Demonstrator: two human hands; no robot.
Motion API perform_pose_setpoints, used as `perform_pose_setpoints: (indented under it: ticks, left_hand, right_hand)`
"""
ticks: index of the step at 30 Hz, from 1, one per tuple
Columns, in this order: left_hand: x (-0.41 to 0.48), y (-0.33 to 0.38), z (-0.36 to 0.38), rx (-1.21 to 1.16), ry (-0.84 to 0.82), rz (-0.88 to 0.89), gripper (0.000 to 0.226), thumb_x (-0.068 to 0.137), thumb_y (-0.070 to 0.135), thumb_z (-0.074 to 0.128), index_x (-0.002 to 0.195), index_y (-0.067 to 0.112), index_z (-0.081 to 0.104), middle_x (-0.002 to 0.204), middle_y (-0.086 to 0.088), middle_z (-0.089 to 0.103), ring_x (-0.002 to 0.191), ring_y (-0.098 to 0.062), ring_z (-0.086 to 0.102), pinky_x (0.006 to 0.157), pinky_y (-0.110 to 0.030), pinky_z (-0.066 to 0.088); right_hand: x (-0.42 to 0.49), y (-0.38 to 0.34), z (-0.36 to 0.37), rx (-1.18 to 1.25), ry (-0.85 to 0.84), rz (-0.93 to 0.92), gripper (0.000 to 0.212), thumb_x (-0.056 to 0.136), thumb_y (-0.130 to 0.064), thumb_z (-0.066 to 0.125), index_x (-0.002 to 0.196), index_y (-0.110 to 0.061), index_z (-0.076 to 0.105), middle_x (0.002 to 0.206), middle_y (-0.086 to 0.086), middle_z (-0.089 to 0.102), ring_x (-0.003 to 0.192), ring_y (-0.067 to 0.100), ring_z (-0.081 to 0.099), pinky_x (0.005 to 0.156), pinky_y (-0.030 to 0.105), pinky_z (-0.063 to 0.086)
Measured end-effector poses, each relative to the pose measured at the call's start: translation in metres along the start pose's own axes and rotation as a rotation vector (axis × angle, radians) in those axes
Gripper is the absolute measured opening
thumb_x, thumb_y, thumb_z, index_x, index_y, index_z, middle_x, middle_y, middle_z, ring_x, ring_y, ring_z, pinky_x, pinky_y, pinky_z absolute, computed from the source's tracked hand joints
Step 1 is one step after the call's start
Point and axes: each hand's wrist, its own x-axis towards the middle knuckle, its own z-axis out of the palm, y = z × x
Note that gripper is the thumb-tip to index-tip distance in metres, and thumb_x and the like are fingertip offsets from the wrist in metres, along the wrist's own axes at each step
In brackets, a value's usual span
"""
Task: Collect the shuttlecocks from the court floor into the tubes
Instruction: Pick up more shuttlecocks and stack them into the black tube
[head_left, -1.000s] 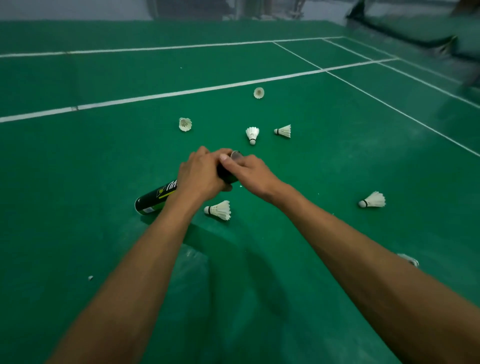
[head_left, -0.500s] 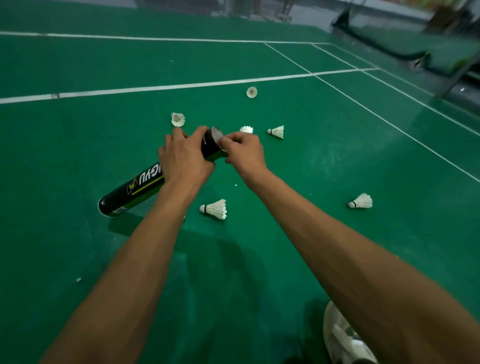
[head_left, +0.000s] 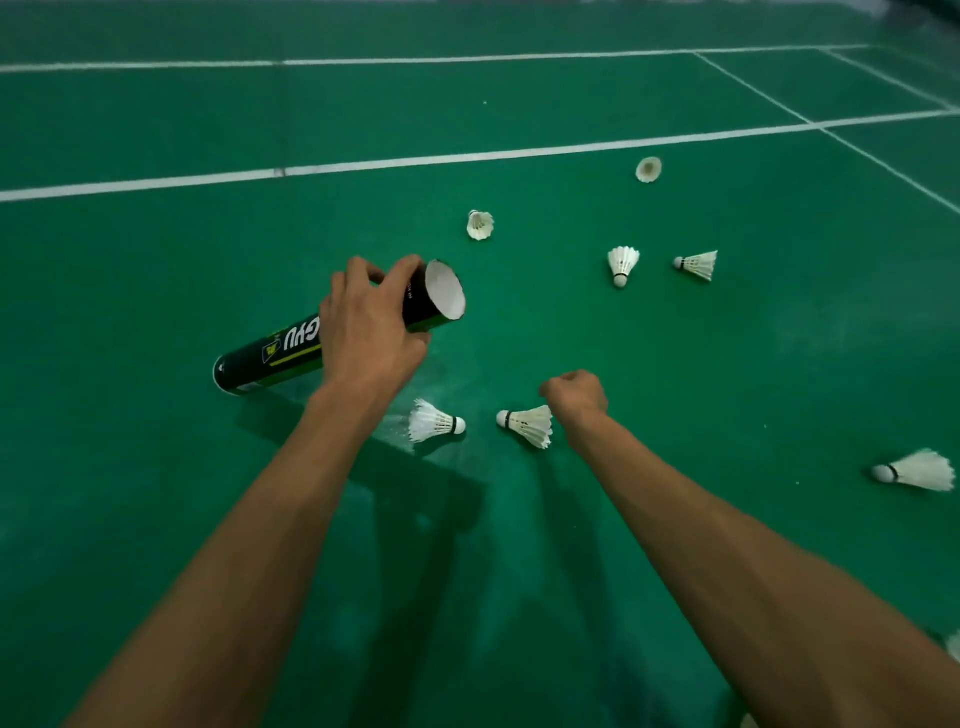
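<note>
My left grip (head_left: 371, 332) is wrapped round the black tube (head_left: 275, 351) near its open mouth (head_left: 445, 291), fingers over the top, thumb underneath. The tube's slanted, mouth pointing right & away, closed end low at the left, above the green court floor (head_left: 156, 260). My right grip (head_left: 575, 395) is clenched, knuckles up; can't tell if anything's inside it. The nearest shuttle (head_left: 527, 425) lies just beside that wrist, cork to the left. A 2nd shuttle (head_left: 434, 422) lies facing it, cork to cork, w/ a small gap, below my left wrist. Four far shuttles (head_left: 622, 264) are scattered beyond, and a lone shuttle (head_left: 917, 470) lies well off to the right.
</note>
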Motion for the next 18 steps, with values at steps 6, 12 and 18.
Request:
perform_pose_setpoints:
  ticks: [6,12,18]
  left_hand:
    - [0.004,0.000,0.002,0.014,-0.014,-0.061,0.078,0.077,0.028,0.085,0.144,0.033,0.047,0.124,-0.011,0.049,0.117,-0.031,0.046,0.102,-0.046,0.042]
    - [0.003,-0.005,-0.013,0.117,-0.023,-0.029,0.080,0.075,0.027,0.086,0.145,0.034,0.048,0.122,-0.009,0.050,0.112,-0.030,0.047,0.096,-0.044,0.044]
    - [0.002,0.001,-0.020,0.218,-0.001,-0.146,0.075,0.074,0.027,0.083,0.141,0.033,0.049,0.120,-0.011,0.048,0.110,-0.034,0.046,0.094,-0.047,0.047]
  right_hand:
    - [0.018,0.009,0.023,-0.151,-0.186,0.142,0.019,0.090,-0.020,0.066,0.098,-0.004,0.061,0.098,0.014,0.061,0.088,0.029,0.060,0.070,0.030,0.045]
    - [0.041,-0.044,0.043,-0.035,-0.224,0.051,0.017,0.084,-0.012,0.073,0.092,-0.001,0.063,0.095,0.018,0.065,0.087,0.031,0.063,0.078,0.039,0.052]
    - [0.020,-0.138,0.009,0.305,-0.131,-0.312,0.017,0.083,-0.018,0.068,0.084,-0.003,0.076,0.072,0.014,0.065,0.066,0.021,0.052,0.052,0.029,0.034]
